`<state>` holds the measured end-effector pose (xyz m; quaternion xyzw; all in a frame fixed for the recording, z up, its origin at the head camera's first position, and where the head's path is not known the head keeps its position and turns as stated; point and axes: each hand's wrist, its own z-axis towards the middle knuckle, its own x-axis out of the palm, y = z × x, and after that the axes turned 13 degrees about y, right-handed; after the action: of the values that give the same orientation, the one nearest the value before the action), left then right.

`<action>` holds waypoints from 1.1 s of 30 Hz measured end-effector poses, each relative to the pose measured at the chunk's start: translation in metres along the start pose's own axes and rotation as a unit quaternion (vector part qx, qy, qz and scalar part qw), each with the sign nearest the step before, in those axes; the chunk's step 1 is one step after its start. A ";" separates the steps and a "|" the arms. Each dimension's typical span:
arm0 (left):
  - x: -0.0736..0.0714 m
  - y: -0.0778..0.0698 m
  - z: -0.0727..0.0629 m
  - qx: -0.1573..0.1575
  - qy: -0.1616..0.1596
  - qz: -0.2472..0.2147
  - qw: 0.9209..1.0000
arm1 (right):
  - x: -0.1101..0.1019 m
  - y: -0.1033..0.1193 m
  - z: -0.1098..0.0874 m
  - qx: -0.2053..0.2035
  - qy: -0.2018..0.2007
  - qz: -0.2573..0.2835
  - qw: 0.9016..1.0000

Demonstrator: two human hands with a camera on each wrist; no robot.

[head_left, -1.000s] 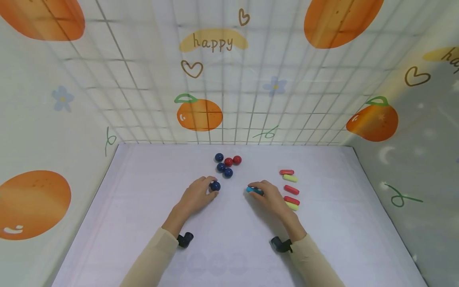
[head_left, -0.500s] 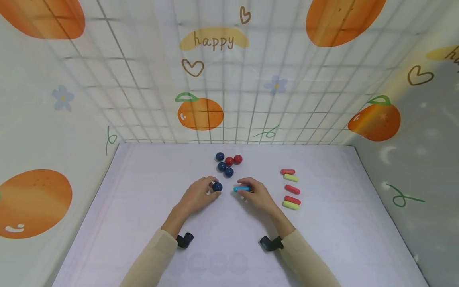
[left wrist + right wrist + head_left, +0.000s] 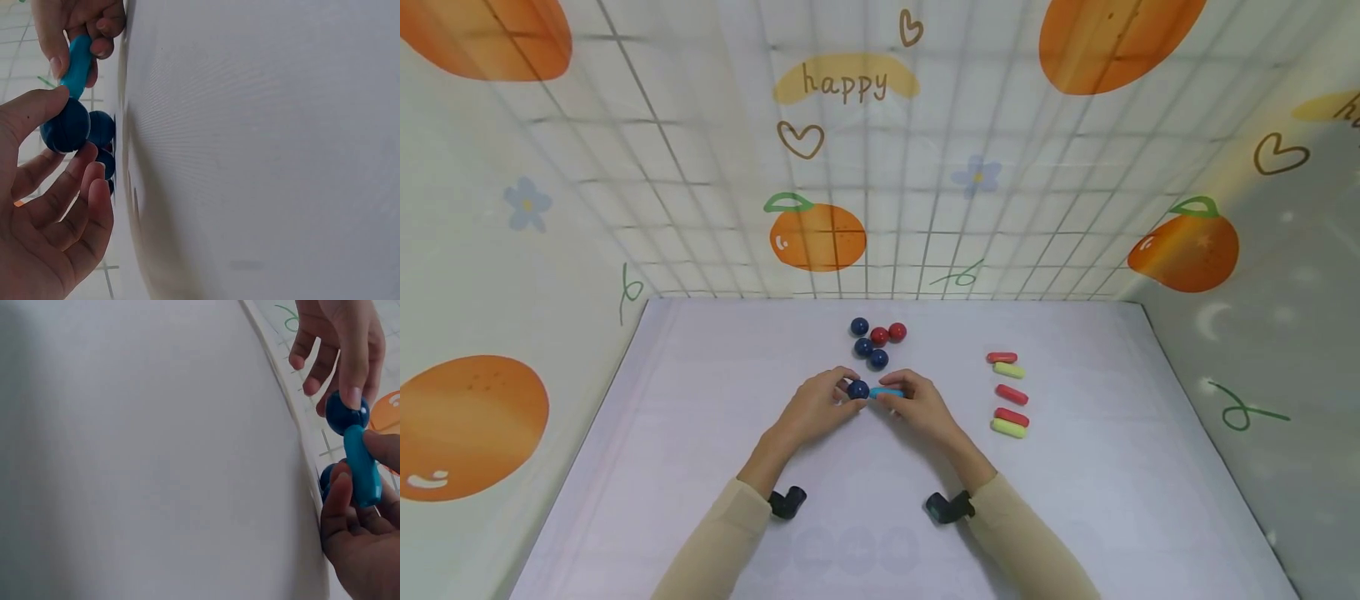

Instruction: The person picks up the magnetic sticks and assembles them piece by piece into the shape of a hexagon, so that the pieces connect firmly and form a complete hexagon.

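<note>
One dark blue ball [image 3: 65,128] and one bright blue stick [image 3: 361,465] meet between the hands, and this pair looks like the only joining under way. The left hand [image 3: 811,408] pinches the ball between thumb and fingers; the right hand [image 3: 928,407] grips the stick, likewise between thumb and fingers. Both pieces appear raised off the white table [image 3: 722,333], on the person's side of the loose balls.

As to progress, it seems early: the stick's end is up against the ball, but whether it has gone into a hole or merely touches cannot be told. Three blue balls [image 3: 863,347] and two red balls [image 3: 897,332] lie in a cluster just beyond the hands, none fixed to a stick. Off to the right, three red sticks [image 3: 1012,394] and two yellow-green sticks [image 3: 1008,370] lie in a loose column, unused as well.

The held stick points from the right hand toward the left, its leading end at the ball's right side. Its long axis runs crosswise to the person, nearly parallel to the table's far edge, and looks roughly level, though any slight tilt is hard to judge
</note>
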<state>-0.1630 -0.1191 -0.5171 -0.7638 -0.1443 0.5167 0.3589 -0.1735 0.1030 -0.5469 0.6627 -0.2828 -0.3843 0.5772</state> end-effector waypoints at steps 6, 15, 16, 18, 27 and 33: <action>0.000 0.000 0.000 0.002 0.001 -0.004 1.000 | 0.003 0.003 0.001 0.006 -0.002 0.011 1.000; -0.001 0.001 -0.002 -0.002 0.001 -0.018 1.000 | 0.000 0.002 -0.003 0.020 -0.004 0.021 1.000; -0.001 0.001 -0.003 -0.004 0.002 -0.019 1.000 | 0.000 0.002 -0.004 0.025 -0.005 0.023 0.999; -0.001 0.002 -0.003 -0.007 0.003 -0.017 1.000 | -0.001 0.001 -0.005 0.034 -0.008 0.028 0.999; -0.002 0.003 -0.005 -0.006 0.005 0.014 1.000 | -0.001 -0.003 -0.004 0.033 -0.013 0.062 0.997; 0.001 0.004 0.001 0.029 0.014 0.037 0.999 | 0.002 -0.003 -0.002 0.025 -0.005 0.086 0.996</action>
<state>-0.1639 -0.1210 -0.5206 -0.7648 -0.0956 0.5232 0.3637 -0.1709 0.1030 -0.5503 0.6483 -0.3510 -0.3297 0.5898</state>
